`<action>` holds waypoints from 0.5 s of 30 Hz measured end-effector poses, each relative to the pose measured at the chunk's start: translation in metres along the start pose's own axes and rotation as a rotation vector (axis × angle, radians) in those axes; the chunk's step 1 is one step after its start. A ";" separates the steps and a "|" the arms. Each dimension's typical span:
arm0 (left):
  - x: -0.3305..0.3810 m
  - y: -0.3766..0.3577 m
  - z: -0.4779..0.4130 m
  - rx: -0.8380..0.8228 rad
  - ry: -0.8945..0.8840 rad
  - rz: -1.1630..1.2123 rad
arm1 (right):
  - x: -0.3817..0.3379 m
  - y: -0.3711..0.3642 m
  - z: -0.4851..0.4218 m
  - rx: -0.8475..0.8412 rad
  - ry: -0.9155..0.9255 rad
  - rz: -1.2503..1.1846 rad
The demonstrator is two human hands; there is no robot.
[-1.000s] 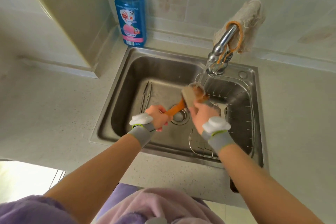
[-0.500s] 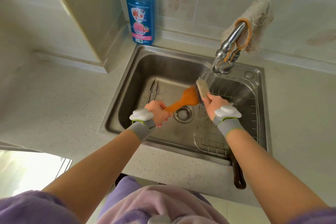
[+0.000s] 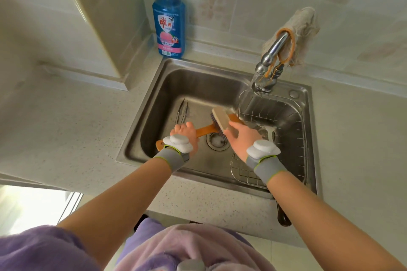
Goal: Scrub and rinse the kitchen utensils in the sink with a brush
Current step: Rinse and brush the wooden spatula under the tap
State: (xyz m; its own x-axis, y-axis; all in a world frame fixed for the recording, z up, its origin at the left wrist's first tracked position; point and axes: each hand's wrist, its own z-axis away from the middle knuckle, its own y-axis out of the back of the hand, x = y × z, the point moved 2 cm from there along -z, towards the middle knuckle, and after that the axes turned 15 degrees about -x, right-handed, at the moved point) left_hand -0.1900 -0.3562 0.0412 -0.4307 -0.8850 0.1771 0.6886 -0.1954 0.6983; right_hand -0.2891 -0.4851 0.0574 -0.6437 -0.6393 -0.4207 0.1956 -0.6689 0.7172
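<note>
Left grip [image 3: 184,136] clasps wooden utensil [image 3: 206,130] handle; right grip [image 3: 241,137] clasps brush [image 3: 221,119] over sink [image 3: 152,112]. Blue bottle [image 3: 169,22] label: Chinese characters, fine print unreadable.

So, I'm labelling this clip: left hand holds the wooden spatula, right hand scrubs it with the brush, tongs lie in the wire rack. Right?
No: the head view shows the tongs on the sink floor, outside the wire rack. Correct: left hand on wooden spatula, right hand on brush.
</note>
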 end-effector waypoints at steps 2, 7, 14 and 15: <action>0.002 -0.002 -0.004 -0.017 -0.015 0.020 | 0.007 0.004 -0.005 -0.031 -0.026 0.035; 0.003 -0.002 -0.008 -0.004 -0.025 0.084 | 0.027 0.027 -0.010 -0.015 -0.199 0.071; 0.006 0.004 -0.011 0.047 -0.013 0.115 | 0.018 0.028 -0.020 -0.019 -0.179 0.027; 0.008 0.005 -0.011 0.046 -0.011 0.122 | 0.015 0.030 -0.020 -0.020 -0.189 0.035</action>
State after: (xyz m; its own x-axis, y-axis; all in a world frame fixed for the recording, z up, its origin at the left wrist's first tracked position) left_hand -0.1837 -0.3684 0.0383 -0.3524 -0.8960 0.2701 0.7089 -0.0672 0.7021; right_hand -0.2784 -0.5218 0.0616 -0.7634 -0.5810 -0.2822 0.2341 -0.6561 0.7175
